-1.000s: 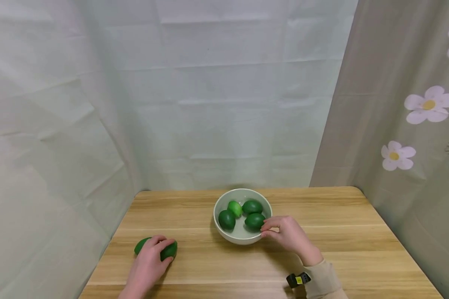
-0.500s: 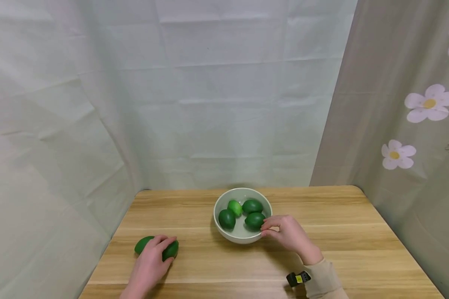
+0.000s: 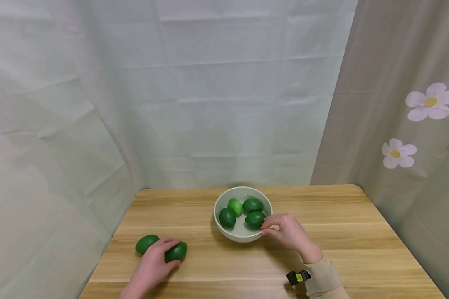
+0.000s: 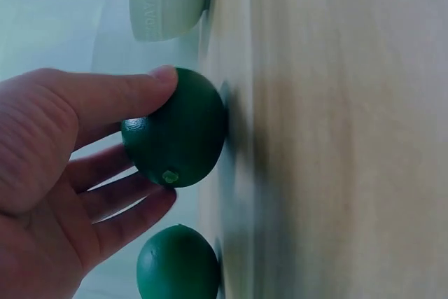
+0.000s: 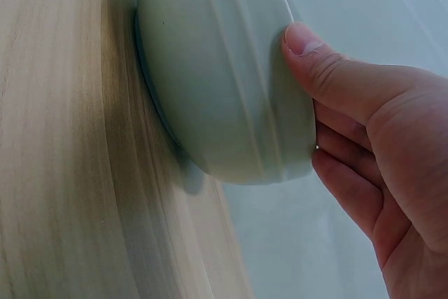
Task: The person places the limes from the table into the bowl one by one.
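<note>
At the left of the table my left hand (image 3: 155, 261) grips a dark green lime (image 3: 176, 251) between thumb and fingers, close over the wood; the left wrist view shows its stem end. A second dark green lime (image 3: 146, 244) lies just beside that hand, partly covered by it in the head view. My right hand (image 3: 286, 232) pinches the rim of a pale green bowl (image 3: 240, 238), thumb outside and fingertips over the edge. Inside the bowl are three dark green limes (image 3: 227, 218) and one smaller, brighter green lime (image 3: 235, 207).
The wooden table (image 3: 321, 207) has a back edge close behind the bowl. Pale curtains (image 3: 224, 104) hang behind and at both sides, with flowers printed on the right one. A black device (image 3: 298, 277) sits at my right sleeve.
My left hand has shifted slightly right with its lime, away from the second lime, which now shows more. The right hand keeps its hold on the bowl's rim.
</note>
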Demonstrator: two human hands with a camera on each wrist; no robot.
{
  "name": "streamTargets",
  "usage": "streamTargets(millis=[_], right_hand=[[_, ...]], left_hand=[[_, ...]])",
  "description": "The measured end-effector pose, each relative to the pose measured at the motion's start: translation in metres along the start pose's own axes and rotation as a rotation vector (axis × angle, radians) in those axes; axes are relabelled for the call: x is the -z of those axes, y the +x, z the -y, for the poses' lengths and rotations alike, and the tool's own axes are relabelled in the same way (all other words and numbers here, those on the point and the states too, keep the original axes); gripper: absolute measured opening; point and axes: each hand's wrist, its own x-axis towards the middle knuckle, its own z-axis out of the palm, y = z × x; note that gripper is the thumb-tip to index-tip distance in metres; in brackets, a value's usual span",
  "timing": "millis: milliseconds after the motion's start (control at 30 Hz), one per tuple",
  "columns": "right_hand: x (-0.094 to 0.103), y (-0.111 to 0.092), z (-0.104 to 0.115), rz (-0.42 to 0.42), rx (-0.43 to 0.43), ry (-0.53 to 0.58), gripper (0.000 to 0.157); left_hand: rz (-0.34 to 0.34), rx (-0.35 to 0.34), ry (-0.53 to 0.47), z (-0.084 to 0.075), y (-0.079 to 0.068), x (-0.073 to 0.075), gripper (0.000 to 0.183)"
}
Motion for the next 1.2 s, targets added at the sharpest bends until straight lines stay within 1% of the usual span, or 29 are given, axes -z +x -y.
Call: streamTargets(millis=[133, 233, 433, 867, 1200], right_hand=[[0.0004, 0.0004, 0.0001, 0.0, 0.002, -0.003, 0.012], [0.0009, 0.0002, 0.0003, -0.001, 0.005, -0.002, 0.011], [0.0018, -0.0001, 0.0011, -0.003, 0.01, 0.009, 0.011], [0.0005, -0.0001, -0.001, -0.008, 0.022, 0.0, 0.011], [0.0005, 0.0005, -0.0014, 0.0, 0.013, 0.012, 0.011]], left_hand=[[0.049, 0.006, -0.027, -0.0011, 0.002, 0.0011, 0.055], [0.064, 0.019, -0.047, -0.0018, 0.0036, 0.0019, 0.055], [0.075, 0.046, -0.07, -0.0021, 0.0052, 0.0032, 0.056], [0.084, 0.097, -0.068, -0.0029, 0.004, 0.0024, 0.059], [0.095, 0.096, -0.054, -0.0029, 0.0058, 0.0032, 0.062]])
